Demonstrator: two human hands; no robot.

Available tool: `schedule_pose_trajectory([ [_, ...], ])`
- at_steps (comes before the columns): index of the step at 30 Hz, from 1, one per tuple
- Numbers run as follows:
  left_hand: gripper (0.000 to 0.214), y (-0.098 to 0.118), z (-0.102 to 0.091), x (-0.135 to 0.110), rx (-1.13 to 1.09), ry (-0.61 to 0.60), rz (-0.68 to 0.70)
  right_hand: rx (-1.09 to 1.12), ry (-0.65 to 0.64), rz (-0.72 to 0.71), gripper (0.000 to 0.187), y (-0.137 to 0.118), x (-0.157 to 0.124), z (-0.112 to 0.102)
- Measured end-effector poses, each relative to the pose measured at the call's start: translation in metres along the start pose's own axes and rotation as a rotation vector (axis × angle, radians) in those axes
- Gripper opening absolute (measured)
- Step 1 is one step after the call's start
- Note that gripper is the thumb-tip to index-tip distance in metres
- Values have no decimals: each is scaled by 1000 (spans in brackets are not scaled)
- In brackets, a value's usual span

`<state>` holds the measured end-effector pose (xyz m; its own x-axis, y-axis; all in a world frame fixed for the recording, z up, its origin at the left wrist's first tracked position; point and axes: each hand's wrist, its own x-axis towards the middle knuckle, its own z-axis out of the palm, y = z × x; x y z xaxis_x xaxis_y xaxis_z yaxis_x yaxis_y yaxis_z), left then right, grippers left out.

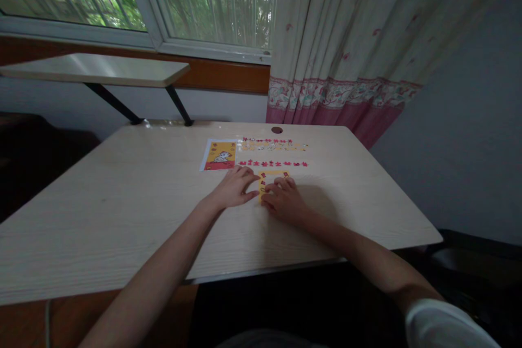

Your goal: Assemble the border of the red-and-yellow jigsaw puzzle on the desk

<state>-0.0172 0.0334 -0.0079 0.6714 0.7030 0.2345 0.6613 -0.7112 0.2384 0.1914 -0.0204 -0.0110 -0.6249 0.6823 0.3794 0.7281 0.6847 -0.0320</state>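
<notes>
A partly joined jigsaw puzzle (274, 173), a yellow border with small red figures, lies flat on the table between my hands. My left hand (235, 187) rests at its left edge, fingers apart, with the thumb and fingertips close to the border. My right hand (285, 201) lies over the lower part of the puzzle. Its fingers are bent, thumb and fingertips closed at a yellow puzzle piece (262, 199) on the left border; the hand mostly hides it. Beyond my left hand is a reference picture (221, 155) of a white cat on yellow and red.
Loose red pieces (272, 163) form a row beyond the puzzle, with rows of yellow and white pieces (273, 146) and more red ones further back. The pale wooden table (122, 201) has a round cable hole (277, 130) and a raised shelf (98, 69) at the back left. A curtain (326, 92) hangs behind.
</notes>
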Motion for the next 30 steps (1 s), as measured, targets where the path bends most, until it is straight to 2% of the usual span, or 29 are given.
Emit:
schedule_pose_trajectory([
  [4, 44, 1, -2, 0, 6, -10, 5, 68, -14, -40, 20, 15, 1, -4],
  [9, 43, 3, -7, 1, -19, -1, 13, 227, 23, 49, 27, 76, -10, -12],
  [13, 51, 6, -6, 2, -68, -10, 25, 224, -107, 89, 43, 108, -20, -11],
  [17, 65, 10, -3, 3, -67, -43, 28, 262, -214, 124, 65, 106, -22, -10],
  [20, 70, 10, -2, 3, -42, -82, 16, 284, -250, 147, 73, 99, -22, -11],
  [30, 68, 10, -3, 3, -30, -104, -2, 304, -307, 200, 74, 94, -19, -17],
])
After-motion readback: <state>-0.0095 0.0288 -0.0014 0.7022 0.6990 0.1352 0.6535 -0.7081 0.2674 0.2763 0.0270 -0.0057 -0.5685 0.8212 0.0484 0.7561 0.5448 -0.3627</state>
